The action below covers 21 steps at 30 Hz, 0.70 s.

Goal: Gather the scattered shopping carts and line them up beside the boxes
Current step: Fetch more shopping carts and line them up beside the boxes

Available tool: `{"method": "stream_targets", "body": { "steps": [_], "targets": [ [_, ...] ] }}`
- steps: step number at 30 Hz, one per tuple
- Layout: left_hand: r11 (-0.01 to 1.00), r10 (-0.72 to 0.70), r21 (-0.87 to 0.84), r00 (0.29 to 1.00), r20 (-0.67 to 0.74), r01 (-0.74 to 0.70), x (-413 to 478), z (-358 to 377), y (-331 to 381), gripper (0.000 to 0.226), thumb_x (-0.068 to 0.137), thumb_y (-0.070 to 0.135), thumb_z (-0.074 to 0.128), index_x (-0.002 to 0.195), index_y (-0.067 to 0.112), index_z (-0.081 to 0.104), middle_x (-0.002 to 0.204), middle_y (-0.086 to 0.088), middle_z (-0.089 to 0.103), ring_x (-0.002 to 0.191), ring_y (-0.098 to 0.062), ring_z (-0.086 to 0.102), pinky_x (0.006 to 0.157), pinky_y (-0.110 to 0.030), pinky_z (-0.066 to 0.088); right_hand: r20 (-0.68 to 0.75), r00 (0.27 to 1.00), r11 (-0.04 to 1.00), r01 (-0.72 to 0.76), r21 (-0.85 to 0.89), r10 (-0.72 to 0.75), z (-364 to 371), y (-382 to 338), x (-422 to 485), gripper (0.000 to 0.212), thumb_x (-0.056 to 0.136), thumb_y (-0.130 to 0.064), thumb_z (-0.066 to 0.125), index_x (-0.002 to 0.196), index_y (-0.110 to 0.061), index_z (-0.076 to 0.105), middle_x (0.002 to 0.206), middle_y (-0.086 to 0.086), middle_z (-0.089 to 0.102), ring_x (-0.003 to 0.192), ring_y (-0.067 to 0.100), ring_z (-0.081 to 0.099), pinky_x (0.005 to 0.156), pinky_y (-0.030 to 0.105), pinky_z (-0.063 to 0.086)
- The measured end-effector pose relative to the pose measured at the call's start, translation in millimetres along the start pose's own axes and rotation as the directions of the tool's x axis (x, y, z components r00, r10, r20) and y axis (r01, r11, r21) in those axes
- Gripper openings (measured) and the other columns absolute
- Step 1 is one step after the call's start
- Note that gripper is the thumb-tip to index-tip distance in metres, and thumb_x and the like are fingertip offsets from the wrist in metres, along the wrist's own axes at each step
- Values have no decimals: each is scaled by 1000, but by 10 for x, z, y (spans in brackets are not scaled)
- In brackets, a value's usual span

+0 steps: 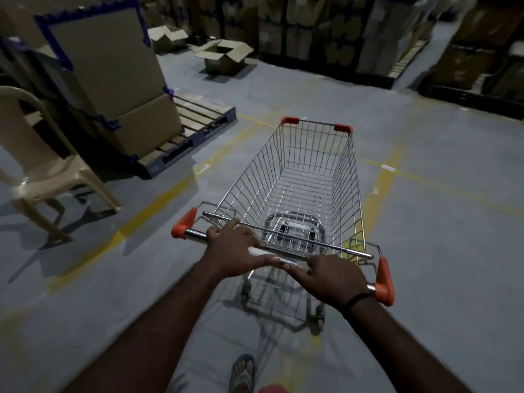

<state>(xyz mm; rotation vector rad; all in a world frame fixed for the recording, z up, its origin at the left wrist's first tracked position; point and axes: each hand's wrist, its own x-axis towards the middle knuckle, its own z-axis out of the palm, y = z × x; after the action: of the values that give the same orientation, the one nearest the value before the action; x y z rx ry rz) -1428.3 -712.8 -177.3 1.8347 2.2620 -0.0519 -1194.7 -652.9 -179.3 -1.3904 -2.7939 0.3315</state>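
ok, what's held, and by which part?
The cart, by its handle bar: left hand grips left of middle, right hand nearer the right end.

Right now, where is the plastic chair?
In the head view the plastic chair stands at the far left, just in front of the pallet of stacked boxes, left of the shopping cart.

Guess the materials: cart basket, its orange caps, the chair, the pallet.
Cart basket: steel wire, probably chrome or zinc plated; a thin welded grid with bright glints.
Caps: moulded plastic by the look, matte orange.
Chair: one-piece moulded plastic, beige, slightly glossy.
Pallet: pale bare wooden slats on top; the blue-painted frame is likely wood too, but I cannot tell.
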Motion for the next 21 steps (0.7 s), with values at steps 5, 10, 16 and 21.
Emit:
{"method": "stream_targets", "body": {
  "steps": [5, 10, 16, 21],
  "targets": [
    [990, 136, 33, 990, 30, -137, 558, -146, -234, 97, 62, 104, 24, 121, 40, 67, 140, 19, 54, 151, -20, 19, 110, -60, 18, 5, 993, 993, -118, 21, 118, -25, -132, 294, 71, 84, -88, 25, 66, -23, 48, 83, 1, 68, 87, 25, 68, 65, 32, 44],
    [967, 247, 44, 967, 61, -250, 1057, -277, -318, 96, 63, 104, 25, 122, 40, 67, 144, 19, 52, 152, -19, 16, 109, -56, 18, 21, 969, 968, -247, 52, 246, -99, -216, 519, 70, 84, -87, 23, 65, -23, 44, 66, -6, 47, 85, 24, 67, 65, 32, 44],
    [925, 373, 52, 925, 78, -377, 1573, -399, -170, 97, 62, 104, 25, 119, 40, 69, 146, 18, 51, 151, -19, 18, 110, -56, 18, -7, 925, 922, -378, 79, 380, -152, -82, 703, 71, 84, -87, 24, 64, -23, 45, 73, -2, 58, 86, 24, 67, 71, 32, 50],
    [884, 457, 66, 886, 80, -463, 1993, -481, 214, 101, 59, 105, 20, 120, 40, 69, 148, 16, 50, 152, -19, 17, 109, -56, 15, -31, 885, 883, -459, 101, 464, -259, 265, 804, 72, 83, -88, 22, 64, -23, 47, 68, -5, 53, 83, 23, 66, 68, 32, 48]
  ]
}}
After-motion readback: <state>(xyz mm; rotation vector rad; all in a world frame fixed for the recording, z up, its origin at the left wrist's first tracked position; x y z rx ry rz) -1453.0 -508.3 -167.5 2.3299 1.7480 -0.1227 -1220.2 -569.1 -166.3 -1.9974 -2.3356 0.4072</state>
